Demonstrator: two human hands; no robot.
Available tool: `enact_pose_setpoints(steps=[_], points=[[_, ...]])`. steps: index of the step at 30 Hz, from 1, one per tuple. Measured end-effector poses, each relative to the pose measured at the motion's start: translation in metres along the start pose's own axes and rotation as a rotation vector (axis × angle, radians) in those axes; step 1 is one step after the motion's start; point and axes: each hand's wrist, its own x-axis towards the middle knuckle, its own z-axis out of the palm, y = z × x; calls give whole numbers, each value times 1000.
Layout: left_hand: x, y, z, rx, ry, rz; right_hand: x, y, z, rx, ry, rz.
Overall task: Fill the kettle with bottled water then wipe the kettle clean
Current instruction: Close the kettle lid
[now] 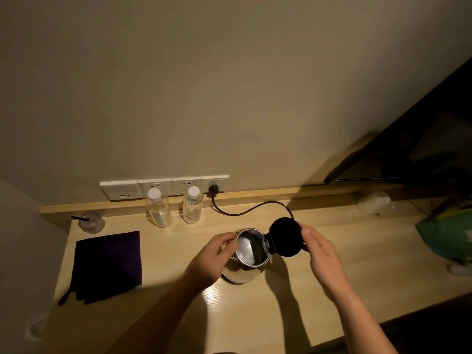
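Note:
A steel kettle (249, 254) stands on the wooden desk (255, 315) with its black round lid (286, 237) swung open to the right. The inside looks empty. My left hand (213, 256) grips the kettle's left rim and side. My right hand (320, 251) holds the open lid from the right, thumb on its edge. Two capped clear water bottles (158, 209) (192, 205) stand upright against the back ledge. A dark purple folded cloth (108, 264) lies flat at the left of the desk.
A black cord (245, 212) runs from a wall socket (214, 186) to behind the kettle. A lidded cup with a straw (90, 222) sits back left. A dark screen (408, 139) leans at right, above a green bag (449, 236) and a glass (375, 201).

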Motion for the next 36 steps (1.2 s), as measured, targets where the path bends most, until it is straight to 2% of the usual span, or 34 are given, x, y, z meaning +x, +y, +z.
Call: enact_pose_setpoints(steps=[4, 9, 13, 22, 36], points=[[-4, 10, 5, -76, 16, -87, -14, 3, 16, 31, -83, -69], [-5, 27, 7, -101, 6, -135, -23, 5, 40, -264, -183, -170], [-4, 30, 11, -41, 12, -80, -26, 15, 58, -394, -267, -205], [5, 20, 17, 18, 181, -76, -3, 33, 49, -571, -213, -297], [9, 19, 19, 171, 249, -78, 13, 37, 48, -625, -213, -307]])
